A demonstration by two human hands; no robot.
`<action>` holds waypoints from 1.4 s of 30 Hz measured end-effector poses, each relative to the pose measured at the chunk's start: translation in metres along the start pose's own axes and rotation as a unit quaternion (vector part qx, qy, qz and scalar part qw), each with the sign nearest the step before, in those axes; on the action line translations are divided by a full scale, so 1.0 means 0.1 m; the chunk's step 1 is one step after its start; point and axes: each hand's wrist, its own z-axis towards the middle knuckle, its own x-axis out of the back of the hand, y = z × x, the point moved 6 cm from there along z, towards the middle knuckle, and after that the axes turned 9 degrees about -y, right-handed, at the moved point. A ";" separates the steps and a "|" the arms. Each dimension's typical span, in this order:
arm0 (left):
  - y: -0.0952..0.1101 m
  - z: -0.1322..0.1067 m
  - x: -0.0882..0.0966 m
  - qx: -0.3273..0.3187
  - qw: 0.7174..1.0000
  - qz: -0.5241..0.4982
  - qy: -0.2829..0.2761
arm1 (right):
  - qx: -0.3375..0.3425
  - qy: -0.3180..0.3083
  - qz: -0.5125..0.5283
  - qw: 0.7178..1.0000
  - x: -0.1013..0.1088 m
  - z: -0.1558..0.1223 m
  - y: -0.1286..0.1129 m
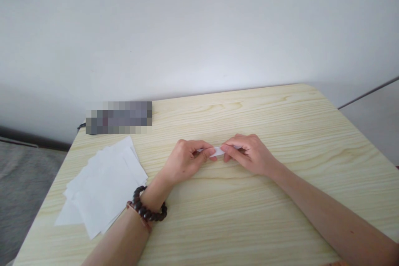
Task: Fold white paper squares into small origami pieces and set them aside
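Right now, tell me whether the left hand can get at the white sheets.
Probably yes: the left hand has the white sheets close on its left, mostly uncovered. It is pinching a white paper strip together with the right hand, though, so it would likely have to let go first.

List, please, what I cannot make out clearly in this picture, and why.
All in the head view:
- White strip: full shape, partly covered by the left hand and right hand.
- Dark object: what it is, blurred by square blocks.
- Paper sheets: their number, hidden by overlapping.
- Table: near side, cut off by the bottom edge.
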 end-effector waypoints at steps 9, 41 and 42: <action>-0.03 0.01 0.04 -0.004 0.998 0.033 0.049 | -0.054 0.013 0.084 0.995 0.00 0.01 0.10; 0.04 -0.03 0.12 -0.159 0.964 0.193 0.093 | 0.018 0.063 -0.047 0.997 0.04 -0.02 -0.01; 0.05 -0.03 0.12 -0.155 0.965 0.189 0.092 | 0.026 0.060 -0.053 0.996 0.04 -0.01 -0.02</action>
